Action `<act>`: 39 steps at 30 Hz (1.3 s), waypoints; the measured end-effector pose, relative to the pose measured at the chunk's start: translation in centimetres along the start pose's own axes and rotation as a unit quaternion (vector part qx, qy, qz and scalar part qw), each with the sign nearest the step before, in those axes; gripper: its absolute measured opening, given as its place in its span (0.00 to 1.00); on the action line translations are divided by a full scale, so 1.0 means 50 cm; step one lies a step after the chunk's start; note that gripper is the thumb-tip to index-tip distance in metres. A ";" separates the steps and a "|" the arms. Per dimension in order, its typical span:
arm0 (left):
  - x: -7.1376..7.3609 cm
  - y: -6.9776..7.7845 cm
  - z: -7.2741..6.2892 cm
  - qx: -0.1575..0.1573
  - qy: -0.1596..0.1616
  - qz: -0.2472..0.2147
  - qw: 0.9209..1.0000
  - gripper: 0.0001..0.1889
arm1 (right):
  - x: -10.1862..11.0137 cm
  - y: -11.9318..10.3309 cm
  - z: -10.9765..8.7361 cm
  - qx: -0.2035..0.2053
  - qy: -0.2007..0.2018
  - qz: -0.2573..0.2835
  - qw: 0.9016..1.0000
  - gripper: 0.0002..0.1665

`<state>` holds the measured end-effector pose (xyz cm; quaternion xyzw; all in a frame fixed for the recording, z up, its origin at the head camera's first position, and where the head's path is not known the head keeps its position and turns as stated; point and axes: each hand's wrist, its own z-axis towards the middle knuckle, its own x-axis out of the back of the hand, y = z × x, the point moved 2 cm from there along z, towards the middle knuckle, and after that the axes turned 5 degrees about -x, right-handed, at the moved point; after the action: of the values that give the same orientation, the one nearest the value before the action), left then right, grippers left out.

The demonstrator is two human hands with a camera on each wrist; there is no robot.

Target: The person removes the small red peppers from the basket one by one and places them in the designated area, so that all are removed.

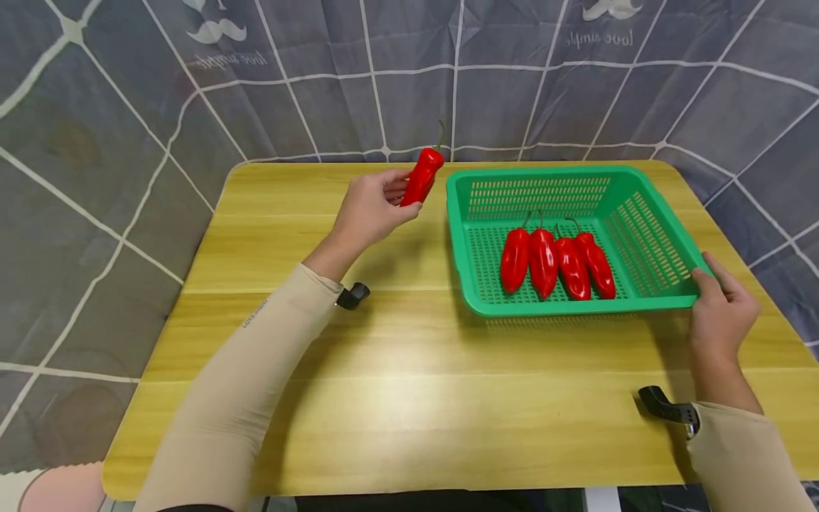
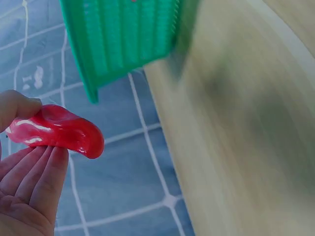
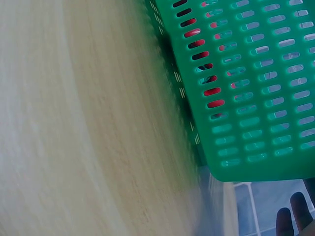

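Observation:
My left hand (image 1: 374, 206) pinches a red pepper (image 1: 424, 175) between thumb and fingers, its green stem pointing up, above the table left of the basket. In the left wrist view the same pepper (image 2: 59, 130) lies across the fingers, the thumb over it. My right hand (image 1: 723, 306) grips the near right corner of the green plastic basket (image 1: 470, 284), thumb over the rim. Several red peppers (image 1: 542, 263) lie side by side inside the basket, stems toward the back. Through the slots of the basket wall (image 3: 256, 123) in the right wrist view, bits of red show.
The wooden table (image 1: 384, 398) lies under both arms. A grey curtain (image 1: 320, 107) with white grid lines hangs behind the table and along its sides. A pink round-edged object (image 1: 64, 489) shows at the lower left, beyond the table's edge.

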<state>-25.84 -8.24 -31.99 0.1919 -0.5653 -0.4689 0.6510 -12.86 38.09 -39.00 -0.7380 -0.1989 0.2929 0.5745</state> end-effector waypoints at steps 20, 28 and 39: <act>0.160 -0.180 -0.052 0.159 -0.029 0.180 0.970 0.29 | -0.002 0.007 0.002 0.032 0.004 -0.012 0.999 0.16; 0.179 -0.196 -0.054 0.185 -0.059 0.244 0.950 0.24 | 0.003 0.013 -0.004 0.018 0.001 -0.016 1.000 0.18; 0.188 -0.221 -0.050 0.250 -0.070 0.280 0.924 0.15 | 0.002 0.008 -0.001 0.023 0.005 -0.006 1.000 0.17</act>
<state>-28.64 -22.11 -36.09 0.1485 -0.7389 -0.1232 0.6456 -12.76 38.00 -39.40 -0.7250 -0.1939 0.2907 0.5935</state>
